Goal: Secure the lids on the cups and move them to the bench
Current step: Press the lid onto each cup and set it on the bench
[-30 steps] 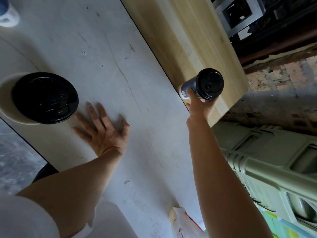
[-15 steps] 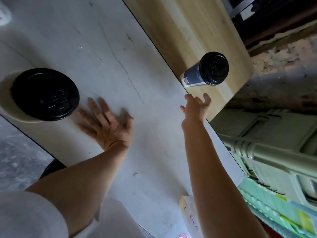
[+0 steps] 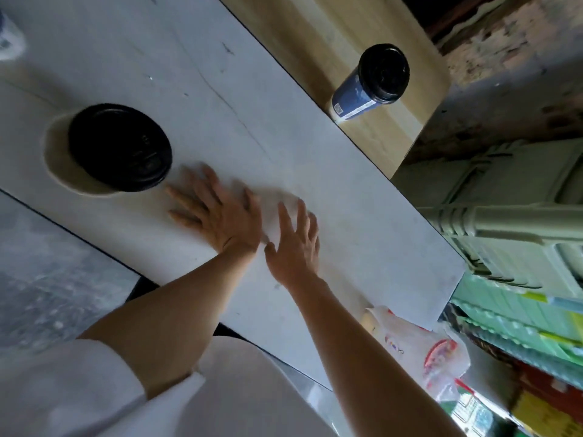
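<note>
Desk (image 3: 315, 171): matt grey-white top, smooth but scuffed with fine dark scratches. Wooden bench (image 3: 299, 36): pale timber with a satin finish and visible grain. Blue cup (image 3: 351, 97): paper-like wall with a printed label. Its small lid (image 3: 384, 72) is black plastic, faintly glossy. White cup (image 3: 55, 162): matt paper under a wide lid (image 3: 120, 146) of black plastic. Bag (image 3: 419, 345): thin, crinkled, glossy plastic film. Crate (image 3: 511, 222): ribbed green moulded plastic. Sleeve (image 3: 63, 392): white cloth.

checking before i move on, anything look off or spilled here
No spills. The black lid looks off-centre on the pale cup: pale wall shows on one side only, though camera angle may cause that. The blue cup stands upright, lidded, on the bench.
</note>
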Demonstrator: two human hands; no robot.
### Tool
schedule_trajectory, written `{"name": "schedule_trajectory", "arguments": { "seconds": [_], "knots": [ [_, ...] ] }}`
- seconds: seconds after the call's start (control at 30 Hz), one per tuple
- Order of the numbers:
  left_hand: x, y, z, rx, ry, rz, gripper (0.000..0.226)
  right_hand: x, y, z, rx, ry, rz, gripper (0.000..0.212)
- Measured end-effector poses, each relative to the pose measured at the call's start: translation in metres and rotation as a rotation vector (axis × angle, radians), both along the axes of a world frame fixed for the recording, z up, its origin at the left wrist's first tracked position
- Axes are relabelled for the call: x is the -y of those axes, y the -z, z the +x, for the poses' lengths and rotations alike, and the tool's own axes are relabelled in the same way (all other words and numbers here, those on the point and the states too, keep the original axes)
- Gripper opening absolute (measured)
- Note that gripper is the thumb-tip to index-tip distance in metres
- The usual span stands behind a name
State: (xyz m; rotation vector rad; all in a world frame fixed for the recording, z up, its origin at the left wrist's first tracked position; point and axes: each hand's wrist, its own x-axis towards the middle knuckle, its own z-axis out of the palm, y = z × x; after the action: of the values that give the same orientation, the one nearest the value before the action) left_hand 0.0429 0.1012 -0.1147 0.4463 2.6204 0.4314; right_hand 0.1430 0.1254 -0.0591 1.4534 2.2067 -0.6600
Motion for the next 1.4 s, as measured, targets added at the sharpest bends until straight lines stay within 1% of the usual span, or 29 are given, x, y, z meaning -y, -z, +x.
{"name": "schedule_trajectory", "arguments": {
  "seconds": [0.07,0.13,0.2,0.27,0.33,0.4,0.47,0.53,0.63,0.7,0.77,0.83,0.93,1.0,1.1,1.17,1.27,1.33,1.4],
  "knots": [
    [0.022,0.001,-0.005,-0.023,0.292,0.020,0.080,0.003,-0.003,0.006,0.044,-0.029,-0.045,0.086],
    [0.052,0.002,-0.018,-0.113,0.641,0.080,0.073,0.005,-0.006,0.012,0.083,-0.044,-0.132,0.090],
    [0.082,0.002,-0.041,-0.223,0.932,0.154,0.067,0.009,-0.010,0.014,0.109,-0.038,-0.214,0.093],
    [0.108,0.000,-0.068,-0.299,1.132,0.192,0.062,0.016,-0.014,0.010,0.119,0.006,-0.256,0.094],
    [0.128,-0.007,-0.093,-0.296,1.231,0.157,0.059,0.026,-0.016,0.001,0.116,0.073,-0.286,0.094],
    [0.143,-0.020,-0.110,-0.205,1.224,0.057,0.059,0.038,-0.016,-0.011,0.115,0.118,-0.301,0.095],
    [0.156,-0.033,-0.119,-0.095,1.146,-0.034,0.061,0.053,-0.017,-0.025,0.109,0.164,-0.325,0.095],
    [0.164,-0.042,-0.123,-0.044,1.114,-0.089,0.064,0.070,-0.018,-0.038,0.088,0.183,-0.346,0.094],
    [0.170,-0.047,-0.134,0.013,1.160,-0.185,0.068,0.096,-0.018,-0.052,0.080,0.143,-0.364,0.091],
    [0.170,-0.052,-0.148,0.069,1.199,-0.210,0.072,0.110,-0.017,-0.063,0.067,0.147,-0.349,0.089],
    [0.166,-0.058,-0.164,0.089,1.276,-0.168,0.069,0.119,-0.016,-0.076,0.055,0.192,-0.305,0.086],
    [0.161,-0.065,-0.183,0.126,1.353,-0.138,0.064,0.125,-0.018,-0.092,0.040,0.307,-0.248,0.080],
    [0.158,-0.061,-0.225,0.158,1.448,-0.156,0.054,0.131,-0.017,-0.118,0.029,0.480,-0.152,0.068],
    [0.160,-0.055,-0.257,0.158,1.510,-0.154,0.050,0.136,-0.017,-0.140,0.067,0.578,-0.092,0.069],
    [0.160,-0.046,-0.302,0.155,1.474,-0.074,0.049,0.135,-0.015,-0.176,0.105,0.697,-0.045,0.075],
    [0.160,-0.046,-0.327,0.178,1.369,0.027,0.042,0.138,-0.015,-0.201,0.082,0.689,-0.069,0.072],
    [0.157,-0.042,-0.351,0.208,1.180,0.121,0.027,0.154,-0.014,-0.227,0.027,0.572,-0.144,0.066],
    [0.151,-0.037,-0.358,0.216,1.101,0.141,0.026,0.165,-0.013,-0.236,0.012,0.488,-0.180,0.071],
    [0.144,-0.035,-0.359,0.209,1.098,0.136,0.025,0.175,-0.012,-0.237,0.005,0.454,-0.197,0.079]
  ]
}}
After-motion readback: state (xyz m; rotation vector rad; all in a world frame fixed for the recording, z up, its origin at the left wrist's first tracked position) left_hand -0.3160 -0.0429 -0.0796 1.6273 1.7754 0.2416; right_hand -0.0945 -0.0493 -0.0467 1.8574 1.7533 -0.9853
